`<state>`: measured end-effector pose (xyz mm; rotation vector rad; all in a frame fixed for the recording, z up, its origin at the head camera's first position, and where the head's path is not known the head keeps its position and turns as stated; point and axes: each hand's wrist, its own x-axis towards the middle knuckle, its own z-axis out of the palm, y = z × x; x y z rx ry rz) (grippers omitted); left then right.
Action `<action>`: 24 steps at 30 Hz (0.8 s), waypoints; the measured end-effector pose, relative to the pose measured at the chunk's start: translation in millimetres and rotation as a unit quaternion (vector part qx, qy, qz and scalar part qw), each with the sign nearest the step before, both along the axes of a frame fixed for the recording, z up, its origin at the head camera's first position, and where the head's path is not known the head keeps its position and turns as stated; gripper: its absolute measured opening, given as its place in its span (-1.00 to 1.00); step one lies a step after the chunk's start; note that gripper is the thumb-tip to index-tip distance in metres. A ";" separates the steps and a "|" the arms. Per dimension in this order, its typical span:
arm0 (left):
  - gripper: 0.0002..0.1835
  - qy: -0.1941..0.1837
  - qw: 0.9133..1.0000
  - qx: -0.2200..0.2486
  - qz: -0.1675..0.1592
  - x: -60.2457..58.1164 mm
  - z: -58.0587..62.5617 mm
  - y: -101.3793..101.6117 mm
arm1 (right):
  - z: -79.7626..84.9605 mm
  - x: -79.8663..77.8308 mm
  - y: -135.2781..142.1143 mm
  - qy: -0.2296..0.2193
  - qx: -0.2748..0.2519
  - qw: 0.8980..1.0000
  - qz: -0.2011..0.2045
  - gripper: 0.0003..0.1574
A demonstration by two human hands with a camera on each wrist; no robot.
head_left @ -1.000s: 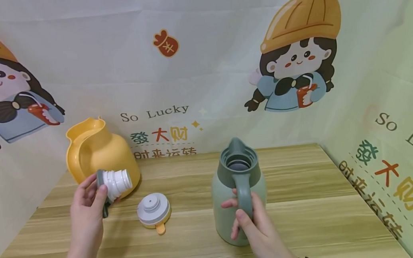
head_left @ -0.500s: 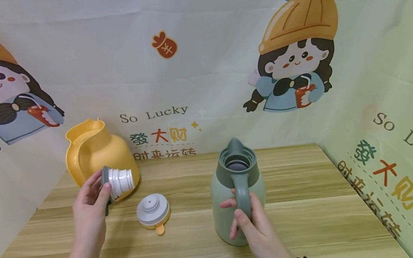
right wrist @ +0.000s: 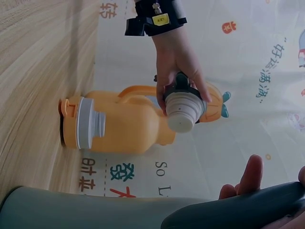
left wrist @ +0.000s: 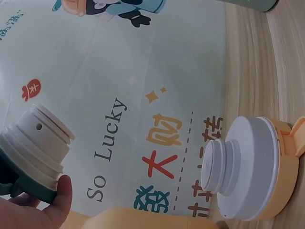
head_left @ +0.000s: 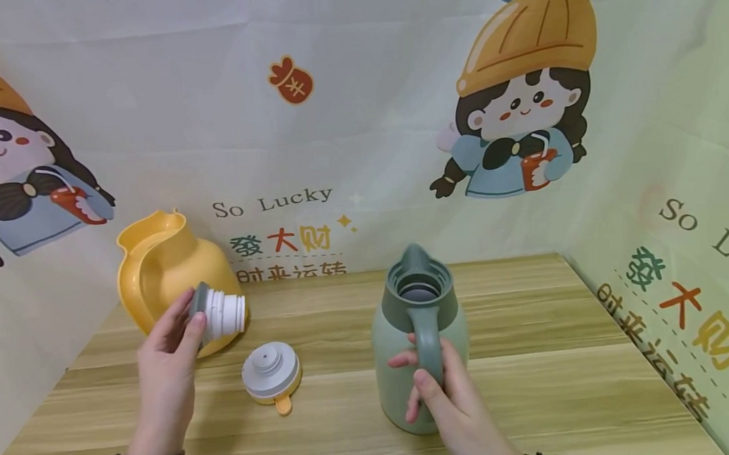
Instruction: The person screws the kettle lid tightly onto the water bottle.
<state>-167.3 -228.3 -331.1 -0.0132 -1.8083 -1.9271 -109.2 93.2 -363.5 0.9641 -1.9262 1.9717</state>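
Note:
My left hand [head_left: 170, 368] pinches a thermos stopper [head_left: 224, 315] by its dark green rim, above the table. The stopper's white threaded end points right in the head view; in the left wrist view the stopper [left wrist: 40, 143] tilts upward. My right hand [head_left: 456, 404] is curled round the handle of a green thermos jug [head_left: 390, 367], which stands upright with its mouth uncovered. In the right wrist view, fingers [right wrist: 251, 176] show beside the dark handle. Between the hands, a yellow lid with a grey-white plug [head_left: 271, 371] lies plug up on the table.
A yellow thermos jug [head_left: 215, 266] stands at the back left, behind my left hand. Printed cloth [head_left: 357, 115] hangs along the back and sides of the wooden table [head_left: 536, 328].
My left hand has moved right and turned the stopper slightly, so its threaded end sits further right. My right hand and the green thermos jug stay put.

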 end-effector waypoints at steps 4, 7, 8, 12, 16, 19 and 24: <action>-0.55 -0.002 1.000 -0.014 -0.012 0.1 3.1 3.6 | 0.5 0.3 -0.2 0.000 -0.001 1.000 0.000 -0.54; -0.54 -0.003 0.999 -0.028 -0.020 0.4 5.6 6.0 | 0.5 0.4 -0.3 0.000 -0.001 1.000 0.002 -0.54; -0.54 -0.003 0.999 -0.033 -0.021 0.3 6.5 6.7 | 0.4 0.4 -0.3 0.000 -0.001 1.000 0.002 -0.54; -0.55 -0.001 0.999 -0.046 -0.019 -0.9 10.5 9.8 | 0.2 0.5 -0.3 0.003 -0.002 1.000 0.002 -0.54; -0.55 0.003 0.998 -0.053 -0.019 -1.9 13.8 12.2 | 0.3 0.5 -0.4 0.005 -0.003 1.000 0.003 -0.54; -0.54 0.008 0.998 -0.059 -0.022 -2.3 15.3 13.1 | 0.6 0.6 -0.4 0.004 -0.004 1.000 0.004 -0.54; -0.54 0.018 0.998 -0.061 -0.024 -3.0 17.4 14.9 | -0.1 0.3 -0.2 0.006 -0.004 1.000 0.005 -0.53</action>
